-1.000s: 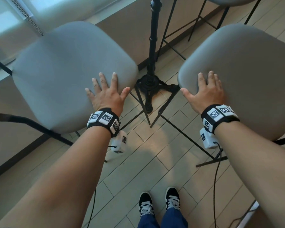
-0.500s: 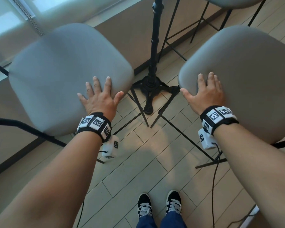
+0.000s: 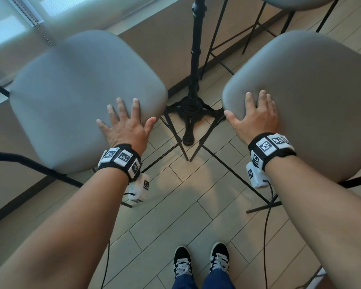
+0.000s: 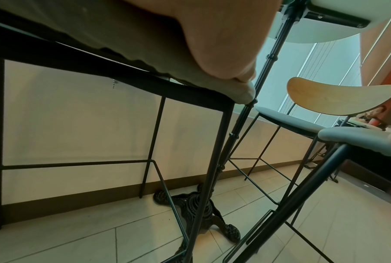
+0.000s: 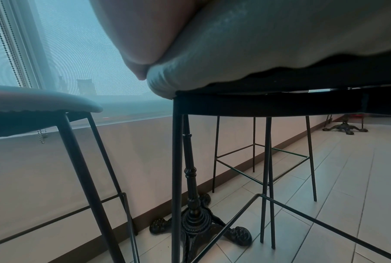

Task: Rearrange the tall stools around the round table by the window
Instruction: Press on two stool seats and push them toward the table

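Fingers (image 3: 121,109) of the left hand (image 3: 124,127) are spread wide and lie flat on the grey seat of the left stool (image 3: 81,90), at the seat corner nearest the black table post (image 3: 194,65). Fingers (image 3: 261,101) of the right hand (image 3: 256,119) lie straight and close together on the grey seat of the right stool (image 3: 313,97), with the thumb on the seat's rim nearest the post. The two stools stand one on each side of the post, and their thin black legs come near its curly black foot (image 3: 189,113) on the floor. A third stool (image 4: 286,119) with a wooden back stands past the post, near the window (image 5: 88,53). Under the round white tabletop (image 4: 324,30) the post goes up. Two black-and-white shoes (image 3: 201,261) stand on the pale floor tiles (image 3: 165,222), on the near side of the post.
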The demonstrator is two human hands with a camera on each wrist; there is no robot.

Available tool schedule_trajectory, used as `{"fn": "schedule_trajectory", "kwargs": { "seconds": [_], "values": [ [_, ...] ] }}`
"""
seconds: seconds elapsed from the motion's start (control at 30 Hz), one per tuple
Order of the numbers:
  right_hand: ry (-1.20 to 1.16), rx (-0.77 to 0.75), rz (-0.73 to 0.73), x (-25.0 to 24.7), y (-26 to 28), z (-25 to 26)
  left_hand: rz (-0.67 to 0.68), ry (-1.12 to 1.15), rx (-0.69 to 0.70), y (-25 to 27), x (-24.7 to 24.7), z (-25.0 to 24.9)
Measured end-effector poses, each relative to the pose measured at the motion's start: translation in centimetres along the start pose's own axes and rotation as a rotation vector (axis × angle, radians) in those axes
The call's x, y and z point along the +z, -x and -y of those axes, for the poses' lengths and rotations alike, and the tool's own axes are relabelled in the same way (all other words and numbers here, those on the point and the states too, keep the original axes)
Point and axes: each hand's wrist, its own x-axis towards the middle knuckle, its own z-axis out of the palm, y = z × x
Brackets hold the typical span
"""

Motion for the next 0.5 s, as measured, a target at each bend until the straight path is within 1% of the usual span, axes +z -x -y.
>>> {"fn": "schedule_trajectory", "kwargs": {
  "seconds": [0.33, 0.5],
  "values": [
    [0.015, -0.006, -0.011, 0.04, -0.16, 0.42, 0.014, 0.008, -0.001, -0.06, -0.11, -0.01],
    [0.033, -0.012, -0.008, 0.02, 0.02, 0.55, -0.003, 0.057, -0.018, -0.06, -0.30, -0.16]
  ]
}}
